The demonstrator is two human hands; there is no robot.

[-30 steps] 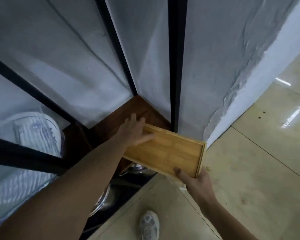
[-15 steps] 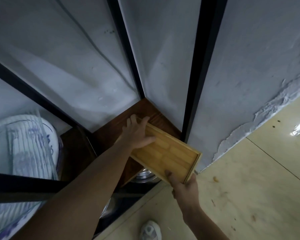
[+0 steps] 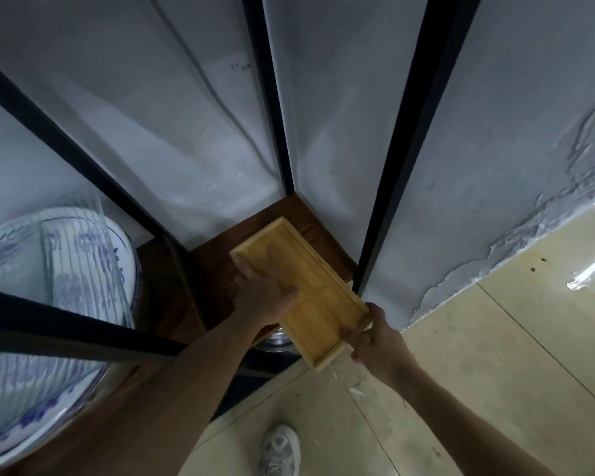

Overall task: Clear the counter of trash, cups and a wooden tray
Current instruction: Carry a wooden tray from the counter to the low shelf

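Head view: right hand (image 3: 375,341) is gripping the wooden tray (image 3: 306,293) at its near corner, left hand (image 3: 265,293) is lying flat inside it. Its long axis is running from 5 to 11 o'clock over the dark shelf (image 3: 220,266) corner.

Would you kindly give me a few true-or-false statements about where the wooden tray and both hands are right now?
1. The left hand lies flat on the wooden tray. True.
2. The right hand holds the tray's near end. True.
3. The tray rests on the tiled floor. False: it lies partly on the dark wooden shelf, its near end overhanging.
4. Cups stand in the tray. False: it holds nothing.
5. A blue-and-white bowl sits to the tray's left. True.
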